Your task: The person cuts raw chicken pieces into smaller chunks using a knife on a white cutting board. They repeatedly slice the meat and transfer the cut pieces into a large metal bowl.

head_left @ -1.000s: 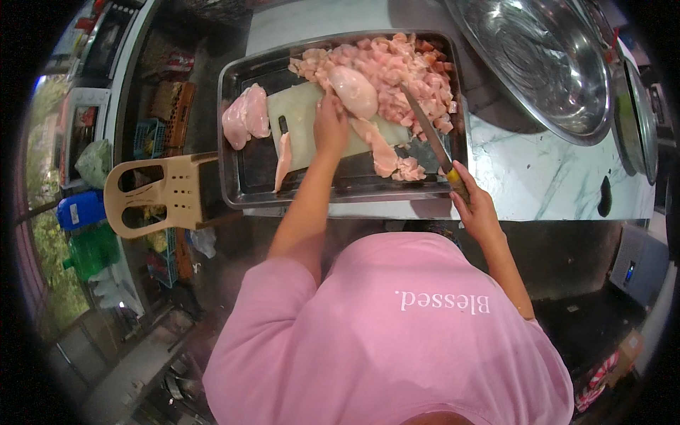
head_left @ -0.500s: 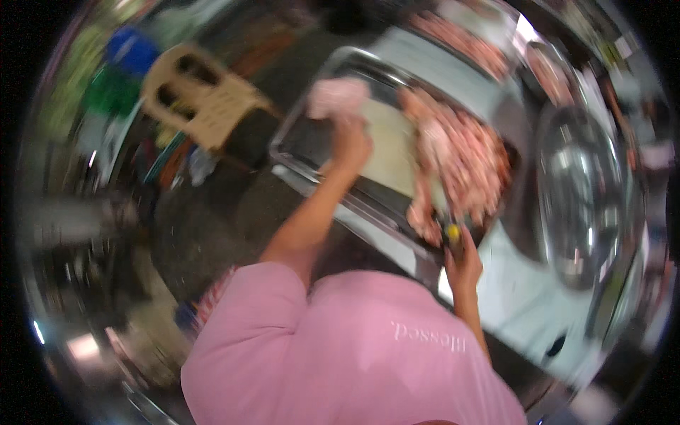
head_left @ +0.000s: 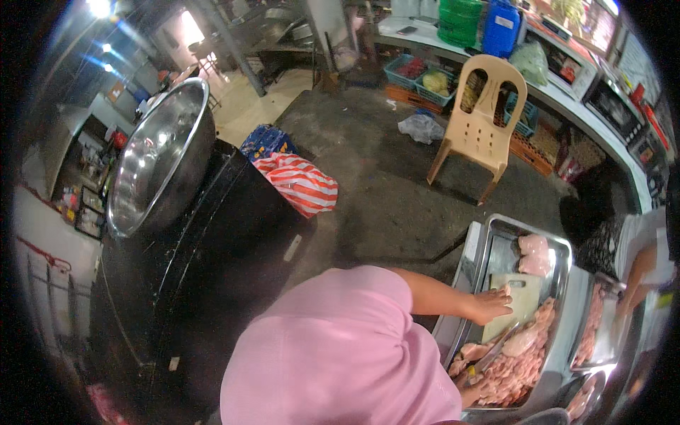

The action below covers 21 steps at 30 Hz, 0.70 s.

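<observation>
Over a pale cutting board (head_left: pixel 525 306) hovers my left hand (head_left: pixel 490 306), fingers stretched out and holding nothing I can make out. The board lies in a metal tray (head_left: pixel 487 248) at the lower right. Beyond the board a smooth pink slab of raw meat (head_left: pixel 535 255) rests in the tray. A heap of cut raw meat strips (head_left: pixel 528 365) fills the near end. My right hand (head_left: pixel 469 391), partly hidden by my pink shirt, is closed round the handle of a knife (head_left: pixel 496 348). The blade points up toward the board, beside the meat.
A beige plastic chair (head_left: pixel 478 124) stands past the tray. To the right are another person's arm (head_left: pixel 641 273) and a second meat tray (head_left: pixel 586 365). At left a steel basin (head_left: pixel 161 159) sits on a black surface (head_left: pixel 212 283), near a striped bag (head_left: pixel 301 183).
My view has swung left, so the tray now appears lower right. My left hand has come away from the pink meat slab, which lies in the tray. The knife stays in my right hand.
</observation>
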Available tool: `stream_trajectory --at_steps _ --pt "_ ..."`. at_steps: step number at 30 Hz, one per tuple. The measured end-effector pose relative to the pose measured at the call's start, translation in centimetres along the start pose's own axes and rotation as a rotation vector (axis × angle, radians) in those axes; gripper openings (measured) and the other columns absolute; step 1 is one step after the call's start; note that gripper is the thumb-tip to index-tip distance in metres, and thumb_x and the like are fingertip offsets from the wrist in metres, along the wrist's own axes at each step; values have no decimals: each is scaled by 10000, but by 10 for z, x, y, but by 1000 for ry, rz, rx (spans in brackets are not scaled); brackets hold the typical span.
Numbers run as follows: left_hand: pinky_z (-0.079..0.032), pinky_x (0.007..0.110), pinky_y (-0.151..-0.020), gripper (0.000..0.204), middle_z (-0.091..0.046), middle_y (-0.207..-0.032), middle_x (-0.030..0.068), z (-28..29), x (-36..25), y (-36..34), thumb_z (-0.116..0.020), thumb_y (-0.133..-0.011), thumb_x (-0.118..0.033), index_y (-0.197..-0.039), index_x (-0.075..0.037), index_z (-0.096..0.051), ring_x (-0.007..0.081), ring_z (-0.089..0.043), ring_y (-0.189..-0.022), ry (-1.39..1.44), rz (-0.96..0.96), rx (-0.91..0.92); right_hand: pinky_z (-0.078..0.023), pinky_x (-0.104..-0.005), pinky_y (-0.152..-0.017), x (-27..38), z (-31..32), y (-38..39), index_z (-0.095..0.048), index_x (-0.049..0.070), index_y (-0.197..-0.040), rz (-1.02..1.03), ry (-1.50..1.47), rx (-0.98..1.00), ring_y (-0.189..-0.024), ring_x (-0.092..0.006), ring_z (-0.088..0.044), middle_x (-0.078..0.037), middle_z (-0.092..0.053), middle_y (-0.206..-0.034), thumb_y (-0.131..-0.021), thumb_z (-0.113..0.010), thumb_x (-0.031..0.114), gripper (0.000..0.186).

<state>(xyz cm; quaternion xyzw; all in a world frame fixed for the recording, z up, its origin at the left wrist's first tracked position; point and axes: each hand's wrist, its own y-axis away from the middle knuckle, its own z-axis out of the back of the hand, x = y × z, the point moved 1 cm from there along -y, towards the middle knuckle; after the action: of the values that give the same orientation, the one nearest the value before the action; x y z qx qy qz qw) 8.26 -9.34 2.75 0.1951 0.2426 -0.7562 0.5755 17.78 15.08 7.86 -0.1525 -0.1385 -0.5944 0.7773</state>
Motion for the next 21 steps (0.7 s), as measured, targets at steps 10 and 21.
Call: stream_trajectory --at_steps 10,21 --pt "-454 469 -929 345 -553 -1194 204 119 265 297 -605 -760 -75 -1103 -54 -628 393 -537 -1116 107 766 -426 -450 -398 -859 224 -109 -122 -528 42 -1279 379 -349 155 -1002 -306 -519 -174 -525 -1087 -795 -699 124 520" --pt "-501 455 -786 215 -667 -936 198 193 468 563 -590 -726 -113 -918 -57 -669 368 -635 -915 109 1371 -682 -448 -331 -810 544 -207 -198 -548 79 -1262 649 -423 350 -880 -212 -490 -102 -507 -1107 -758 -671 -38 532"
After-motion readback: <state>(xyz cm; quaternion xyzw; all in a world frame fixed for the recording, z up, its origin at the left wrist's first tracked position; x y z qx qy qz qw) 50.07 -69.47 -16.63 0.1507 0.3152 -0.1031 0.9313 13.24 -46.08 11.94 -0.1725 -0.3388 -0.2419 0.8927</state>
